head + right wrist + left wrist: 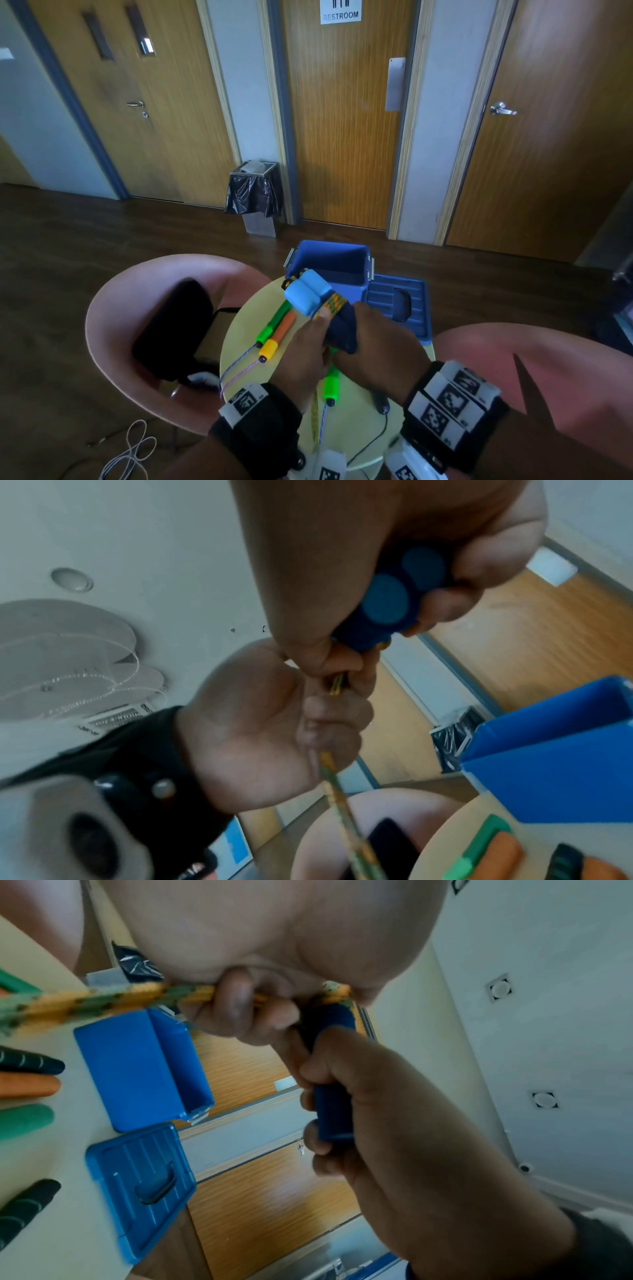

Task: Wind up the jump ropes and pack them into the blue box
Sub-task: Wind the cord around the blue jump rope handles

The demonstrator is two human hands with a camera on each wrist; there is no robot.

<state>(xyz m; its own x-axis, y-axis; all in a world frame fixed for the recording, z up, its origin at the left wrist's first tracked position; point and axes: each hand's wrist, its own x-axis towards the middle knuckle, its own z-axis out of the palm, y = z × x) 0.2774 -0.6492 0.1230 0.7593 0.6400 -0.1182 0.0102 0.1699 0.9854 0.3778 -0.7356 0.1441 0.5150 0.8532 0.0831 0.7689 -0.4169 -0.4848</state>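
Blue foam handles (318, 294) of one jump rope sit paired side by side above the tabletop (346, 431), with several turns of yellow-green braided cord (334, 303) wrapped around them. Right hand (376, 346) is clenched around the dark lower part of both handles (their round end caps show in the right wrist view). Left hand (301, 353) pinches the cord between thumb and fingers just beside the wrapped turns; the free length of cord runs down from this hand toward the tabletop edge. Blue box (330, 265) stands open on the far side of the tabletop, and its lid (399, 308) lies flat beside it. Green handle (274, 320) and orange handle (279, 337) of other ropes rest on the tabletop near the box, left of the hands. Another green handle (330, 385) lies below the hands.
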